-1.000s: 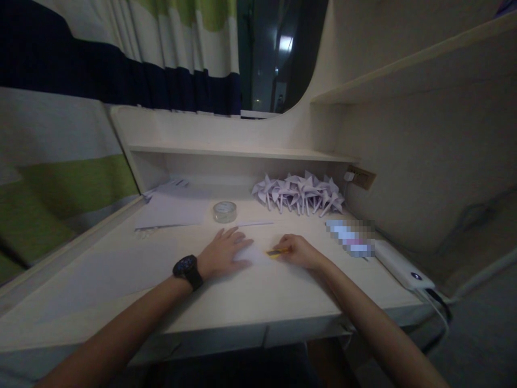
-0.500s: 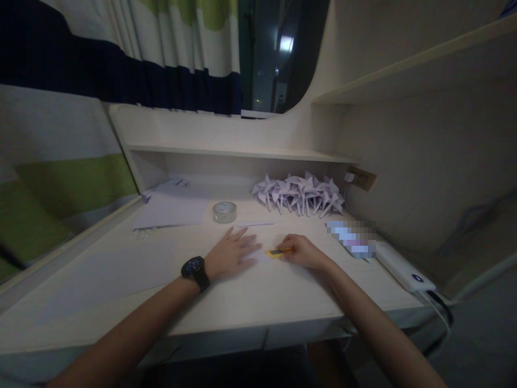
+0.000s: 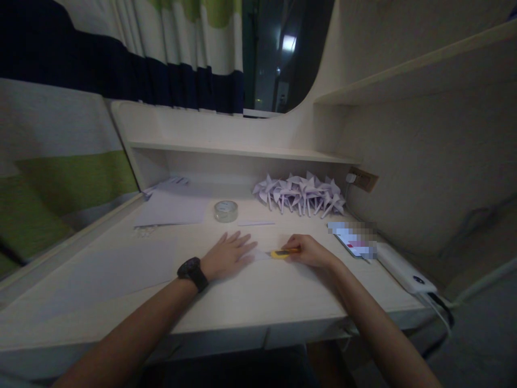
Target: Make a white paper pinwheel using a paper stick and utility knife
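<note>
The left hand (image 3: 228, 253), a black watch (image 3: 192, 272) on its wrist, lies flat with fingers spread, pressing a small white sheet of paper (image 3: 258, 253) onto the pale wooden desk (image 3: 258, 302); the right hand (image 3: 309, 250) is closed around a yellow utility knife (image 3: 283, 253), whose tip points toward the left fingertips and rests on or just above the paper's right edge, though the dim light hides whether the blade touches it. The two hands sit near each other with the knife between them.

Judging by how things lie, the work looks well along but not over: beyond the right hand, against the back wall, a heap of folded white paper pinwheels (image 3: 301, 195) is already made; the sheet under the left hand appears not yet cut through, so cutting and folding seem to remain.

Just past the left hand lies a narrow white paper strip (image 3: 256, 222); farther on stands a clear roll of adhesive tape (image 3: 225, 210), and left of that a stack of white sheets (image 3: 172, 207). To the right of the right hand lies a flat phone-like item (image 3: 353, 241), blurred out, and next to it a long white power bank (image 3: 404, 265) with a cable at the desk's right edge.
</note>
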A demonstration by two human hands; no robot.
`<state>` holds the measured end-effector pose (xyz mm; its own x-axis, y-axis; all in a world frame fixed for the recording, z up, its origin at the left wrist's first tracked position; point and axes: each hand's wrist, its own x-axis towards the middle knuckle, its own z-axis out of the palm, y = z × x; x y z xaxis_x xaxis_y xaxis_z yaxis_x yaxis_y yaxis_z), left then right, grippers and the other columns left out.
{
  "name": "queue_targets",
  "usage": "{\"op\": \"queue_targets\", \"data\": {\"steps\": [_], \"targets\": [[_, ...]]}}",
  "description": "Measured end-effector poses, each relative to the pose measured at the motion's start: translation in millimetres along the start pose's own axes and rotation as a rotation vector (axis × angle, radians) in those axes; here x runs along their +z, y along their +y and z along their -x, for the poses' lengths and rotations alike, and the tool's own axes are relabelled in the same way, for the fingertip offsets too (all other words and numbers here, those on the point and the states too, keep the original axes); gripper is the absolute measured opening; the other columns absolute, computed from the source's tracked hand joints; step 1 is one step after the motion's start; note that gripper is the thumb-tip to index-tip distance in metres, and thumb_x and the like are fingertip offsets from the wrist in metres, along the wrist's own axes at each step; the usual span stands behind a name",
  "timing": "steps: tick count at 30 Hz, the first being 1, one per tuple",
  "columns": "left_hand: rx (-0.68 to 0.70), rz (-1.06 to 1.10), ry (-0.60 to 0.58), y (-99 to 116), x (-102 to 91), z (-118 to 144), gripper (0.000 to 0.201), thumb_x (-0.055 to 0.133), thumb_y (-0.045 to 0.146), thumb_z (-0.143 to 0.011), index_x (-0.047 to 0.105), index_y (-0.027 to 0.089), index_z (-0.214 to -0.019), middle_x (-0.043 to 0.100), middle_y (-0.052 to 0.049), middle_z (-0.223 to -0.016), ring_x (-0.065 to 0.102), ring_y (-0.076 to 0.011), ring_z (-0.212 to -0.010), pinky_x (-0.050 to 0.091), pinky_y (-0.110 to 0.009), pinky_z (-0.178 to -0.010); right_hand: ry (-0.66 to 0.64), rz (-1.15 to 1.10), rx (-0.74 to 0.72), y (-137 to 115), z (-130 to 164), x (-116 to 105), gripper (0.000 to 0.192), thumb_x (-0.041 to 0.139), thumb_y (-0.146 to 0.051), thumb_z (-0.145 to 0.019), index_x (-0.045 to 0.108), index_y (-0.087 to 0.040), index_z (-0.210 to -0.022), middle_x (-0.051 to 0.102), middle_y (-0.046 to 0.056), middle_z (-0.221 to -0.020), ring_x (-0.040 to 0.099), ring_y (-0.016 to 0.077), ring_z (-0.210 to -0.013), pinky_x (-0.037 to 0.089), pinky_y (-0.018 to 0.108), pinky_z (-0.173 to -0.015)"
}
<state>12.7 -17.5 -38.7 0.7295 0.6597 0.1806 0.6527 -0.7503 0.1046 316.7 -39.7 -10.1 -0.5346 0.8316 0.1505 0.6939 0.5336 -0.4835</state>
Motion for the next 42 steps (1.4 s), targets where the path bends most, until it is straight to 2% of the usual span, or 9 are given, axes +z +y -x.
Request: {"op": "queue_targets", "data": {"steps": [5, 8, 11, 15, 18, 22, 25, 32, 42], "targets": [[0.035, -0.039, 0.047, 7.9, -3.5, 1.1, 0.054, 0.026, 0.053, -0.098, 0.035, 0.030, -0.146, 0.034, -0.008, -0.153, 0.025, -0.0302, -0.142, 0.013, -0.056, -0.113, 0.028, -0.005, -0.002, -4.1, -2.0, 4.5, 0.033, 0.069, -0.015, -0.072, 0.074, -0.019, -0.105, 0.068, 0.006, -0.097, 0.062, 0.0182, -0.084, 0.046, 0.028, -0.078], [0.061, -0.033, 0.029, 10.3, -2.8, 0.5, 0.050, 0.025, 0.049, -0.099, 0.034, 0.034, -0.146, 0.033, -0.006, -0.154, 0.026, -0.0290, -0.142, 0.015, -0.056, -0.112, 0.099, 0.001, -0.077, -8.7, -4.4, 14.2, 0.040, 0.071, -0.022, -0.076, 0.069, -0.017, -0.116, 0.066, 0.011, -0.105, 0.061, 0.0213, -0.093, 0.046, 0.032, -0.085], [0.050, -0.032, 0.015, 11.2, -1.6, 0.4, 0.049, 0.024, 0.049, -0.099, 0.036, 0.034, -0.145, 0.033, -0.006, -0.154, 0.027, -0.0301, -0.141, 0.017, -0.057, -0.111, 0.194, 0.057, -0.165, -15.7, -8.6, 32.3, 0.039, 0.067, -0.031, -0.083, 0.066, -0.019, -0.120, 0.063, 0.013, -0.110, 0.058, 0.0229, -0.100, 0.045, 0.036, -0.090], [0.074, -0.119, 0.105, 16.3, -5.7, 0.9, 0.049, 0.028, 0.048, -0.099, 0.041, 0.030, -0.143, 0.038, -0.006, -0.151, 0.025, -0.0293, -0.142, 0.009, -0.056, -0.114, 0.288, 0.129, -0.164, -23.6, -15.5, 56.2, 0.037, 0.063, -0.036, -0.087, 0.066, -0.020, -0.119, 0.064, 0.011, -0.104, 0.057, 0.0222, -0.095, 0.045, 0.036, -0.086], [0.113, -0.167, 0.148, 21.3, -9.9, 0.8, 0.047, 0.032, 0.046, -0.098, 0.049, 0.026, -0.137, 0.043, -0.006, -0.148, 0.024, -0.0281, -0.142, 0.005, -0.053, -0.116, 0.309, 0.164, -0.130, -26.0, -18.5, 63.7, 0.030, 0.063, -0.035, -0.087, 0.070, -0.020, -0.111, 0.065, 0.010, -0.096, 0.058, 0.0214, -0.088, 0.045, 0.034, -0.080], [0.106, -0.132, 0.140, 22.5, -10.3, 0.5, 0.046, 0.031, 0.044, -0.099, 0.048, 0.025, -0.137, 0.044, -0.006, -0.147, 0.025, -0.0269, -0.142, 0.010, -0.051, -0.116, 0.316, 0.184, -0.121, -27.6, -19.3, 63.7, 0.021, 0.061, -0.031, -0.088, 0.075, -0.021, -0.101, 0.065, 0.009, -0.090, 0.058, 0.0201, -0.086, 0.045, 0.032, -0.079], [0.097, -0.080, 0.115, 19.6, -7.1, 0.6, 0.046, 0.030, 0.043, -0.099, 0.043, 0.029, -0.141, 0.042, -0.005, -0.148, 0.028, -0.0270, -0.140, 0.016, -0.053, -0.114, 0.303, 0.196, -0.130, -29.7, -18.4, 61.9, 0.020, 0.059, -0.032, -0.089, 0.076, -0.021, -0.096, 0.065, 0.008, -0.088, 0.058, 0.0196, -0.084, 0.045, 0.031, -0.078], [0.017, 0.018, 0.045, 10.7, 2.0, 1.4, 0.048, 0.025, 0.050, -0.099, 0.041, 0.034, -0.142, 0.039, -0.005, -0.151, 0.032, -0.0292, -0.139, 0.022, -0.056, -0.110, 0.266, 0.177, -0.101, -21.6, -11.1, 48.1, 0.025, 0.064, -0.031, -0.085, 0.072, -0.020, -0.106, 0.069, 0.009, -0.098, 0.059, 0.0217, -0.092, 0.045, 0.034, -0.085], [0.000, 0.020, 0.005, 12.7, -0.5, 2.0, 0.047, 0.024, 0.054, -0.098, 0.040, 0.044, -0.141, 0.035, -0.004, -0.153, 0.030, -0.0353, -0.139, 0.021, -0.062, -0.107, 0.198, 0.150, -0.058, -23.4, 2.4, 35.1, 0.021, 0.062, -0.029, -0.087, 0.074, -0.023, -0.102, 0.066, 0.008, -0.092, 0.059, 0.0198, -0.086, 0.045, 0.031, -0.078]]}}
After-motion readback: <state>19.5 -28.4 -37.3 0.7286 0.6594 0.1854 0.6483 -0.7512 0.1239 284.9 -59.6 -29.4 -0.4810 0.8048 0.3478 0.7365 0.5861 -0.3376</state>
